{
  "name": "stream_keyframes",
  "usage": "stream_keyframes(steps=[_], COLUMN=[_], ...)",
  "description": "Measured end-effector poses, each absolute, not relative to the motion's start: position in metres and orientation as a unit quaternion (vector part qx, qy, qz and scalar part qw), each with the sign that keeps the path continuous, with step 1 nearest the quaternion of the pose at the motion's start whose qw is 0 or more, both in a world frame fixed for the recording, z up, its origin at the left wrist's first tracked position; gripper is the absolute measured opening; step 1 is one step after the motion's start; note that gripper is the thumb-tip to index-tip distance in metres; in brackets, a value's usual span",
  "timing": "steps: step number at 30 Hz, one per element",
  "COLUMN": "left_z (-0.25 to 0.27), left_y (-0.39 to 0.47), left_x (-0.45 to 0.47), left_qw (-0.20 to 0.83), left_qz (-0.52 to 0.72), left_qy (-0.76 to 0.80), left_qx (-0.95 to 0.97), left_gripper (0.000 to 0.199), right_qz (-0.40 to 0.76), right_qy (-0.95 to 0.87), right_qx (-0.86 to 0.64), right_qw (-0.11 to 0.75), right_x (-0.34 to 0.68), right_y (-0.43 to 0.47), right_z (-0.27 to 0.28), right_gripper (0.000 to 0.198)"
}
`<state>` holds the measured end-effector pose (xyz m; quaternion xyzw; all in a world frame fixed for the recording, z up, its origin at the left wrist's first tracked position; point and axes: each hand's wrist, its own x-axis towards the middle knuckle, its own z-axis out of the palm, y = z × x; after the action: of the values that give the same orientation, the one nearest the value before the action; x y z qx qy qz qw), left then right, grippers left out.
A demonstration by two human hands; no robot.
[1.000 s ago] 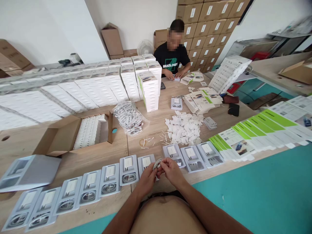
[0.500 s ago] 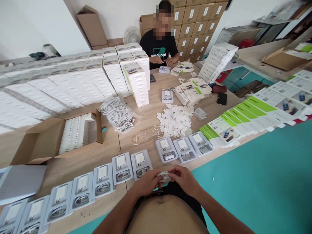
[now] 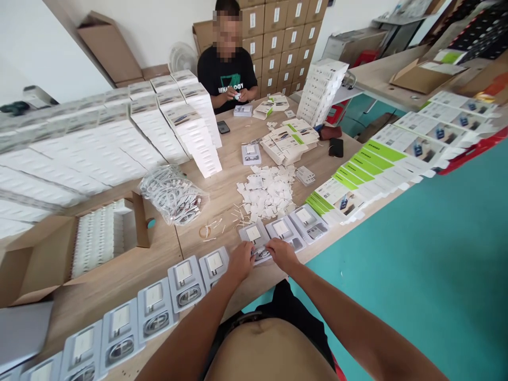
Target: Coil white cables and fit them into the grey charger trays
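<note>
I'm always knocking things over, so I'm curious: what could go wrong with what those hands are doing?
The coiled cable between the left hand and right hand might spring loose if it isn't tucked snugly into the tray. That tray sits near the front edge of the table, so a bump could knock it off. The heap of small white pieces lies just beyond it, so a careless push might scatter some.
</note>
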<state>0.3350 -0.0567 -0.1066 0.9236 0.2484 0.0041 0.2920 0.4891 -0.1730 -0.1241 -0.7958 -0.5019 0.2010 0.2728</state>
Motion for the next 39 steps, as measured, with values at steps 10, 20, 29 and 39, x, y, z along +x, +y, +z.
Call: stream_keyframes(steps=[10, 20, 29, 39], left_z=[-0.118, -0.099, -0.071, -0.066], left_y=[-0.064, -0.061, 0.122, 0.216], left_x=[0.32, 0.278, 0.256, 0.261], left_qw=[0.232, 0.252, 0.191, 0.176], left_qz=[-0.022, -0.03, 0.068, -0.038], left_qy=[0.221, 0.226, 0.452, 0.553], left_qx=[0.947, 0.94, 0.869, 0.813], left_gripper=[0.015, 0.014, 0.036, 0.026], right_qz=[0.093, 0.143, 0.216, 0.243], right_qy=[-0.643, -0.675, -0.579, -0.456], right_qx=[-0.748, -0.714, -0.729, -0.782], right_qw=[0.136, 0.122, 0.295, 0.348], right_x=[0.461, 0.426, 0.438, 0.442], right_y=[-0.194, -0.186, -0.185, -0.209], right_z=[-0.119, -0.104, -0.087, -0.081], right_gripper=[0.018, 0.019, 0.026, 0.026])
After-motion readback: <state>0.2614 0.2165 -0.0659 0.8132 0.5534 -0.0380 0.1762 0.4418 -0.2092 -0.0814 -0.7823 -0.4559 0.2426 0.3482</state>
